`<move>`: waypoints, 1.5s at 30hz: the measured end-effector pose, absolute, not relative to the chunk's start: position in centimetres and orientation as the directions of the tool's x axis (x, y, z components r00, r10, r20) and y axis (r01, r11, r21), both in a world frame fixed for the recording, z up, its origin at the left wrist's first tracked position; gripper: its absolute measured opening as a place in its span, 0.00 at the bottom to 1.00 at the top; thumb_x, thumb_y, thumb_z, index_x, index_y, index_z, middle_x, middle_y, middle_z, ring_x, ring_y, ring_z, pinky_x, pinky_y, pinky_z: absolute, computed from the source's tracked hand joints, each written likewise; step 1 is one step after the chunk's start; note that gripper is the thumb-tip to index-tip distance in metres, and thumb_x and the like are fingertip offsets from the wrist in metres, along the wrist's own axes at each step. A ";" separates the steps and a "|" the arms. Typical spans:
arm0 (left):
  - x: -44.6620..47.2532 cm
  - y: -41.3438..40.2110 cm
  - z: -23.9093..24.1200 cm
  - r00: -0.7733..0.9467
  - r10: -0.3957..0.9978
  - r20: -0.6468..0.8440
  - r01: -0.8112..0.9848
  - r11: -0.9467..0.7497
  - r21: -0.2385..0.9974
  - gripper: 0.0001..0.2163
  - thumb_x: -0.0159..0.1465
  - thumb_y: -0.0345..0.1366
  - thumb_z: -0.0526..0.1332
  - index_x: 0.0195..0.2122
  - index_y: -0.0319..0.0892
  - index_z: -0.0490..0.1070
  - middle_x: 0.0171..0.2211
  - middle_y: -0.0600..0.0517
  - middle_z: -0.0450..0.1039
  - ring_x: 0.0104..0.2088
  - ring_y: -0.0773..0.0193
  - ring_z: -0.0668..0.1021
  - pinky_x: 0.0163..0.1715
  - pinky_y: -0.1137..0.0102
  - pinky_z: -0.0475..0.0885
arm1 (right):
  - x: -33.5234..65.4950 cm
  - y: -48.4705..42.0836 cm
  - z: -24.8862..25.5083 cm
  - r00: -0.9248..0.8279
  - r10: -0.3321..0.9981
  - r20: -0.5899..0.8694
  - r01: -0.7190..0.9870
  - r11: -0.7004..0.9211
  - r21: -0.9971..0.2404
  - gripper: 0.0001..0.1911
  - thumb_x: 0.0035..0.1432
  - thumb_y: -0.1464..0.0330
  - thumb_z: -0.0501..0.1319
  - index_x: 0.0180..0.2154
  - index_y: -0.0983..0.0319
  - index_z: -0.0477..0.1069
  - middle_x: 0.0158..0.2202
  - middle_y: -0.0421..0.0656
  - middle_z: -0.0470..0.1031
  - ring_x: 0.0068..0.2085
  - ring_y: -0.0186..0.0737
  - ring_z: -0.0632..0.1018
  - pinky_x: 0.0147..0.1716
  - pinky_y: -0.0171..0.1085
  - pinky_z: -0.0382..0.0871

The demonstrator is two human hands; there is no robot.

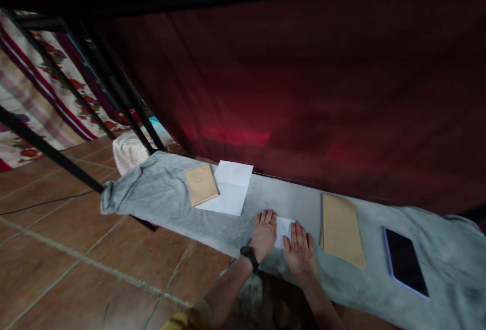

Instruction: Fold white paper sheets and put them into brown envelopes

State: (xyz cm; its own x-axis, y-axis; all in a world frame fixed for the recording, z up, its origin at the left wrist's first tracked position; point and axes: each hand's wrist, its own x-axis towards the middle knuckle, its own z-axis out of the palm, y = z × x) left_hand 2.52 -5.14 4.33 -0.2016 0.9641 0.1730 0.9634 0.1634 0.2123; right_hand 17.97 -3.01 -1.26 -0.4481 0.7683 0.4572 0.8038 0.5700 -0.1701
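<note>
A small piece of white paper [281,230] lies flat on the grey cloth, creased by the look of it. My left hand [265,234], with a dark band on its wrist, rests flat on the paper's left edge, fingers stretched out. On the paper's right side lies my right hand [299,250], also flat, its fingers extended and the thumb a little apart. Both palms face down, and they cover parts of the paper. To the left is a larger white sheet [232,188] with a fold line across it, partly under a tan folded paper [202,184].
The long narrow surface is covered with grey cloth [288,196]. Right of my hands lie a tan envelope-like paper [341,229] and a dark-screened phone [406,261]. A dark red curtain [322,92] hangs behind. Black metal bars [49,148] stand at left above the tiled floor [76,249].
</note>
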 end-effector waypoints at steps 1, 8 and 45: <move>2.3 -4.9 4.7 -0.192 0.968 0.162 0.963 0.154 0.219 0.22 0.67 0.28 0.47 0.60 0.40 0.67 0.60 0.43 0.70 0.60 0.54 0.71 0.60 0.57 0.65 | 17.9 -3.0 -1.1 -0.444 0.773 0.453 0.807 0.565 -0.172 0.28 0.69 0.65 0.45 0.66 0.68 0.58 0.66 0.57 0.62 0.65 0.54 0.64 0.63 0.56 0.55; 0.3 -3.0 6.5 -0.131 0.980 0.151 0.954 0.083 0.290 0.17 0.63 0.26 0.53 0.49 0.44 0.74 0.49 0.44 0.75 0.51 0.55 0.75 0.54 0.59 0.67 | 17.6 -3.1 0.1 -0.411 0.821 0.397 0.834 0.514 -0.200 0.28 0.70 0.62 0.46 0.66 0.67 0.59 0.66 0.55 0.62 0.65 0.50 0.65 0.66 0.52 0.51; 3.9 -5.1 1.4 -0.044 0.968 0.247 0.982 -0.003 0.189 0.27 0.72 0.45 0.45 0.69 0.38 0.53 0.68 0.41 0.56 0.69 0.55 0.57 0.67 0.54 0.56 | 18.3 -3.9 0.4 -0.375 0.833 0.408 0.841 0.490 -0.229 0.26 0.68 0.69 0.47 0.65 0.69 0.59 0.65 0.55 0.63 0.66 0.50 0.64 0.66 0.54 0.52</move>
State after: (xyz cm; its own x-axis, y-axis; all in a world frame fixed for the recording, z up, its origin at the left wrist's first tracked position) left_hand 3.92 -5.08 1.42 -0.0443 0.9679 0.2473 0.9819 -0.0034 0.1893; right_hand 18.29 -3.91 0.36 -0.3748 0.8327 0.4075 0.8409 0.4904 -0.2288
